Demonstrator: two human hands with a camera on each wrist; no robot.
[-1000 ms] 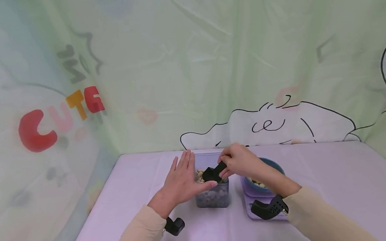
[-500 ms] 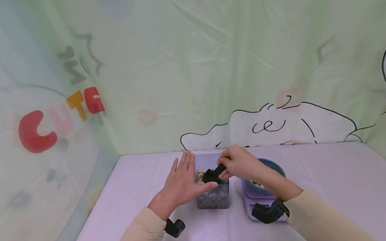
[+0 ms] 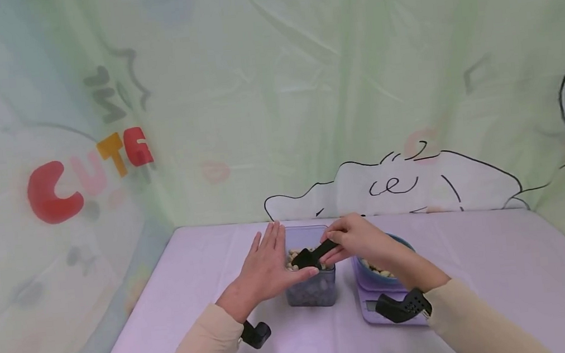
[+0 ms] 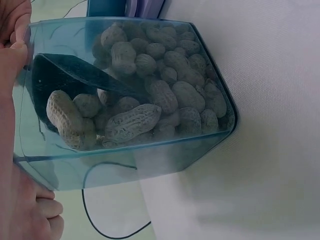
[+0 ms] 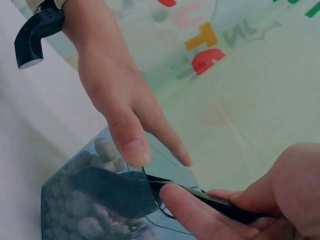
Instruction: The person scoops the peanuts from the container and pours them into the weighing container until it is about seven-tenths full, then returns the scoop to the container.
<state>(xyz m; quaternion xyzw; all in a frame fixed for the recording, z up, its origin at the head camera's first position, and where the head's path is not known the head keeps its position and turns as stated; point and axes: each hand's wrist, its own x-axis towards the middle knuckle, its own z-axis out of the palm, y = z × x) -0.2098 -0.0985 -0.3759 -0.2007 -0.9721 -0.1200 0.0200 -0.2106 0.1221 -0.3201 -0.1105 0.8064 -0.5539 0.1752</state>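
A clear bluish container (image 3: 311,293) of unshelled peanuts (image 4: 175,90) stands at the table's middle. Along its left side my left hand (image 3: 265,266) rests with fingers straight, the thumb lying over the front rim. My right hand (image 3: 351,240) pinches the handle of a black scoop (image 3: 306,258) between thumb and fingers; the right wrist view shows this grip (image 5: 270,200) close up. The scoop's head is inside the container among the peanuts, tilted, and several peanuts lie in or against it in the left wrist view. My left thumb partly covers the near rim in the head view.
Right of the container, a blue bowl (image 3: 403,240) with peanuts sits on a purple kitchen scale (image 3: 370,317), partly hidden by my right forearm. A printed cloth (image 3: 207,121) hangs behind the lilac-covered table (image 3: 496,258). Black cameras are strapped to both wrists.
My right hand has shifted slightly to the right, showing more of the scoop's handle, and the scoop's head lies a little further left and flatter. The left hand has stayed put.
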